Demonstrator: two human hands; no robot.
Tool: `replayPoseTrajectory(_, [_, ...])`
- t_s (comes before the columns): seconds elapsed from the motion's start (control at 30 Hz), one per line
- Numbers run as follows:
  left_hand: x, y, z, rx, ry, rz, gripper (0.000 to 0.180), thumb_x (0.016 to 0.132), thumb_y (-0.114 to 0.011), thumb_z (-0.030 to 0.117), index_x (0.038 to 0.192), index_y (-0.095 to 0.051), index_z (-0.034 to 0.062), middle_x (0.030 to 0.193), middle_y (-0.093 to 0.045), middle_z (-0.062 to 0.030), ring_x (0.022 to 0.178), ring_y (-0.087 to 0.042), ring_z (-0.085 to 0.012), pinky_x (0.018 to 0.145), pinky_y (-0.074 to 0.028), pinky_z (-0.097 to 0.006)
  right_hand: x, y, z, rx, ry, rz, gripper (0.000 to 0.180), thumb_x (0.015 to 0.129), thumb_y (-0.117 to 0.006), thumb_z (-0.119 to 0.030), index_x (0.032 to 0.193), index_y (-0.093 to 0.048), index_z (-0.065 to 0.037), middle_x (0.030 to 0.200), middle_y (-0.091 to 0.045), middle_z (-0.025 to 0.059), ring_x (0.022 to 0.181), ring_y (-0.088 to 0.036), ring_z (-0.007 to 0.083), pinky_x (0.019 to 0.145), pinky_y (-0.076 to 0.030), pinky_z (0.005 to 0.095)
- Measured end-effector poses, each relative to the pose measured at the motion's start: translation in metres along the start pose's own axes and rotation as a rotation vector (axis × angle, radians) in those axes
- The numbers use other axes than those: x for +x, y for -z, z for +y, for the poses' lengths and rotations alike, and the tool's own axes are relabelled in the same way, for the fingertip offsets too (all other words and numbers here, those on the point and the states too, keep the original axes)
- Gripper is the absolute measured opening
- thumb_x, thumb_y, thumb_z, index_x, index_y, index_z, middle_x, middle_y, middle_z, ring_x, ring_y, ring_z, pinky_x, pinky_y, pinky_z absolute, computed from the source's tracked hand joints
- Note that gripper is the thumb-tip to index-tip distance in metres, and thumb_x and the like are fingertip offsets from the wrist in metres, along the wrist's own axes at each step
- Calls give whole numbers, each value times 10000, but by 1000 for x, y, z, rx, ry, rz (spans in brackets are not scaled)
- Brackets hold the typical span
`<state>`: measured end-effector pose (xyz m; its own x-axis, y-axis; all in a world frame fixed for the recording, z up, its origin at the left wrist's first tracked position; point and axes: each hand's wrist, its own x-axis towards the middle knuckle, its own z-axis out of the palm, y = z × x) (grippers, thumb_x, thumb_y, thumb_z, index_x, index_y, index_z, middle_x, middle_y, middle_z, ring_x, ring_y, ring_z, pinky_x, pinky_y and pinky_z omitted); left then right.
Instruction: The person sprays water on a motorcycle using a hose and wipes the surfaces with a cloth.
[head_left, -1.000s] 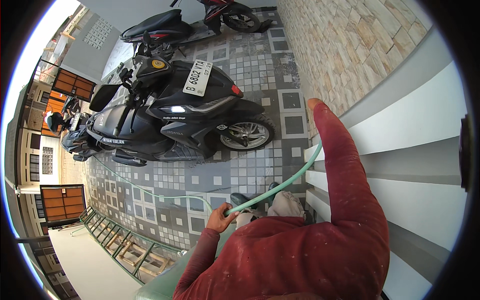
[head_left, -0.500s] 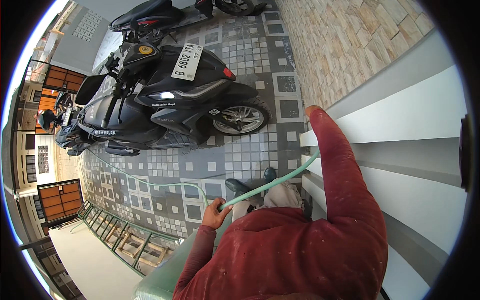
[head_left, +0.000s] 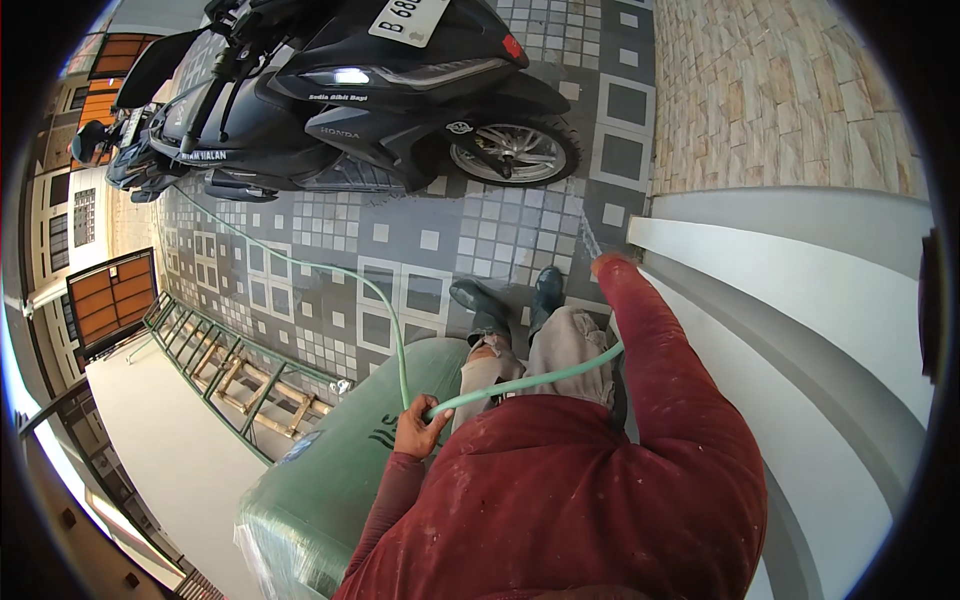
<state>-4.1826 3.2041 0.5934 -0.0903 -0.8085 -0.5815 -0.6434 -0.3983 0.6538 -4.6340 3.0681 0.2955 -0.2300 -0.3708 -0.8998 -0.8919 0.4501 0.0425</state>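
Two hands of mine are here, though only one shows clearly. My left hand [head_left: 422, 430] is closed round a pale green, flexible hose [head_left: 530, 381], its curled fingers mostly out of sight. From that grip the hose crosses in front of my body, over worn beige trousers [head_left: 570, 350], and vanishes behind my long maroon right sleeve [head_left: 680, 370], so its end is hidden from me. The other length trails across the grey-and-white patterned tile floor [head_left: 320, 330] and becomes hard to follow toward the far left. My right hand [head_left: 606, 263] barely shows beyond the cuff, with a thin whitish streak of water [head_left: 589, 238] just past it; how far its fingers are open, or whether they have hold of the hose, I cannot tell. The upper edge cuts off a large black motor scooter [head_left: 330, 150]. Beside my left arm, which covers part of it, sits a bulky green object wrapped in clear plastic [head_left: 330, 490]
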Motion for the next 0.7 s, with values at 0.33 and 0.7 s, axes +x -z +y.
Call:
replayPoseTrajectory(0.33, [-41,7,-23,-259,226,118,287,889,-724,246,898,-527,38,719,-540,-3,647,-459,-93,592,-377,-264,-38,-49,-135,-311,199,-95,390,944,-449,-242,1232,-687,-128,1348,-611,103,1258,-578,293,1015,-481,443])
replayPoseTrajectory(0.7, [-68,12,-64,-438,102,512,312,870,-741,286,908,-558,36,704,-515,-11,663,-430,-105,605,-372,-280,-105,-55,-261,-750,477,-98,450,909,-467,-306,1261,-665,-108,1372,-586,128,1261,-572,311,1040,-452,470])
